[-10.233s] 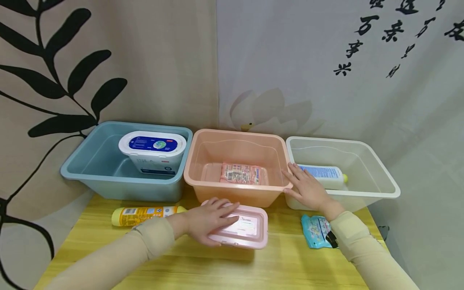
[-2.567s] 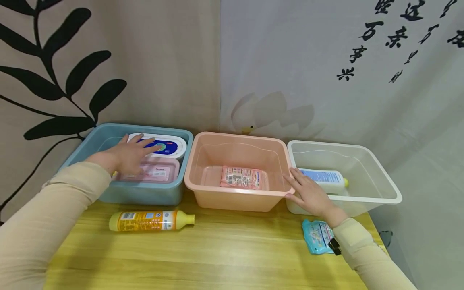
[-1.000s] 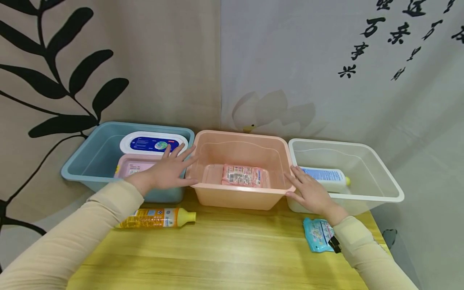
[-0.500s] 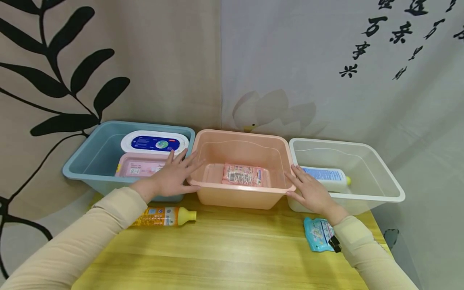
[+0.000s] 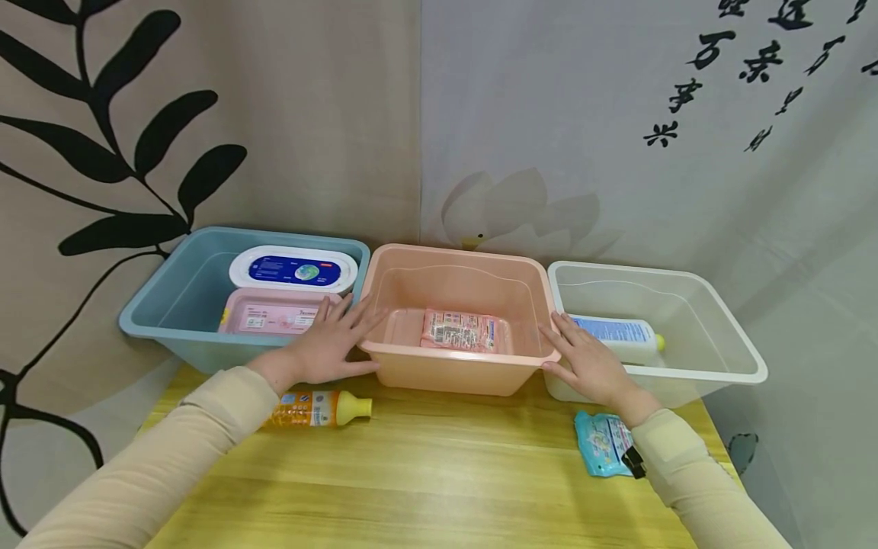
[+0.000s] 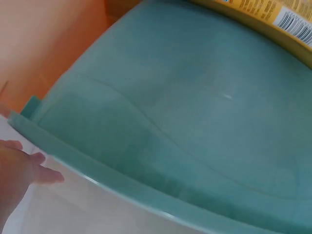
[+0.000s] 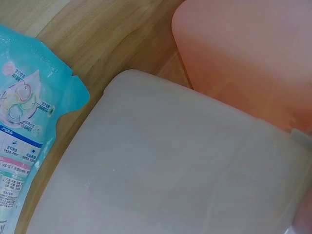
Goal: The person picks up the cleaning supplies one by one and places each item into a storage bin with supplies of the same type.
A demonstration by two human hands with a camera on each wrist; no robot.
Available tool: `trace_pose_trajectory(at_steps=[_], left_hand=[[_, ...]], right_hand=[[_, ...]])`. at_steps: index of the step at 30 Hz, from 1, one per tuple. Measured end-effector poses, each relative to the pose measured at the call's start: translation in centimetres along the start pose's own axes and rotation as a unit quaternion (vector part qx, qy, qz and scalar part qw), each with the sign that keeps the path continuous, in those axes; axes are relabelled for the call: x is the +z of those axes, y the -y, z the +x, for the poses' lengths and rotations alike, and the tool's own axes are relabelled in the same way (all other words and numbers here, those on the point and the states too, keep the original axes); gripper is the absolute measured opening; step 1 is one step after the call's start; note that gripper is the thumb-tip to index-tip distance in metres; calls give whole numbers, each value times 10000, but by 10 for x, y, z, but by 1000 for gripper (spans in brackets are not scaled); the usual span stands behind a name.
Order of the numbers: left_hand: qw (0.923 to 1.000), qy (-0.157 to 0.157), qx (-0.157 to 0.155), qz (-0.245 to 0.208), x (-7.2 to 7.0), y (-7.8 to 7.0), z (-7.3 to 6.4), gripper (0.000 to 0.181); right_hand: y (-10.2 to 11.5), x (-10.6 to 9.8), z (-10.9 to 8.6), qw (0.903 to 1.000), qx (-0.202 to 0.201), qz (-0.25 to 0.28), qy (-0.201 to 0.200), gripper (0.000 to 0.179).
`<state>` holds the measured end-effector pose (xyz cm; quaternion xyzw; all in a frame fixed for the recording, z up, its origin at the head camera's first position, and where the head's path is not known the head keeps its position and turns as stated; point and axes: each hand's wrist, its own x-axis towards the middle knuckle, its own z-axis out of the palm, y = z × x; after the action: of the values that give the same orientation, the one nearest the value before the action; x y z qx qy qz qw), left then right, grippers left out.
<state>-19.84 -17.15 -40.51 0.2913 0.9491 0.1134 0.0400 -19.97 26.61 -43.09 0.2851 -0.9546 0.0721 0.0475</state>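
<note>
My left hand (image 5: 329, 347) is spread, palm down, at the front corner where the blue bin (image 5: 206, 347) meets the peach bin (image 5: 446, 374); its fingertips overlap both rims. It holds nothing. Inside the blue bin a pink lidded box (image 5: 264, 314) sits in front of a white tub (image 5: 295, 268) with a dark blue label. My right hand (image 5: 593, 370) rests with straight fingers on the rims where the peach bin and white bin (image 5: 693, 381) meet. In the left wrist view, part of the left hand (image 6: 24, 170) shows beside the blue bin's rim.
A yellow-orange bottle (image 5: 318, 409) lies on the wooden table (image 5: 439, 480), partly behind the left forearm. A light blue pouch (image 5: 604, 442) lies by the right wrist. The peach bin contains a pink packet (image 5: 456, 332); a white bottle (image 5: 620, 341) lies in the white bin.
The pink box, earlier under my left hand on the table, is now in the blue bin. My left hand left it, moved right to the rims, then slightly toward the front. The right hand stayed.
</note>
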Motion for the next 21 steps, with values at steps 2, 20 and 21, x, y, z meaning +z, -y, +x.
trace_pose_trajectory(at_steps=[2, 20, 21], left_hand=[[10000, 79, -21, -49, 3, 0, -1, 86], [9991, 36, 110, 397, 13, 1, -6, 90], [9991, 28, 115, 408, 13, 1, -6, 90]], right_hand=[[0, 1, 0, 10000, -29, 10, -43, 63], [-4, -1, -5, 9973, -123, 214, -687, 70], [-5, -2, -7, 9968, -142, 183, -763, 71]])
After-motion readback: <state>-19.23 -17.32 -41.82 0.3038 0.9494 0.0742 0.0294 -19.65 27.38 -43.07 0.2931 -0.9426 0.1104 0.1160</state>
